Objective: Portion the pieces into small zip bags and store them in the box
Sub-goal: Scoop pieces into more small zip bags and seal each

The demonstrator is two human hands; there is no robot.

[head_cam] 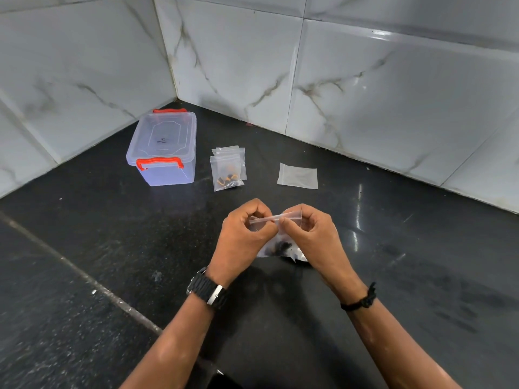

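From the head camera, both hands are raised a little above the black worktop, near its middle, holding one small zip bag (276,234) between them. The left hand (244,234) pinches the left end of the bag's mouth, fingers closed on the plastic strip; the right hand (311,234) pinches the strip from the right, thumb and forefinger closed on it near its middle. The zip strip runs left to right between the two hands, nearly level, tilted slightly up toward the right. The body of the bag hangs down from the strip toward the person, with dark pieces (280,246) gathered at its bottom, partly hidden behind the right hand.

That is the relation the next move seems to turn on: the strip's long axis lies straight across the fingertips, so sealing it would mean sliding a pinch along that line. Whether the seal is already shut cannot be told.

Farther back, toward the corner where the tiled walls meet, stands the clear box (164,148) with red latches, its lid on. Just right of it lie filled bags (227,171) overlapping one another, orange and dark pieces showing inside the front one. Right again, well apart, lies an empty bag (297,176), flat. The box sits to the left of the hands, so the left hand is nearer it.
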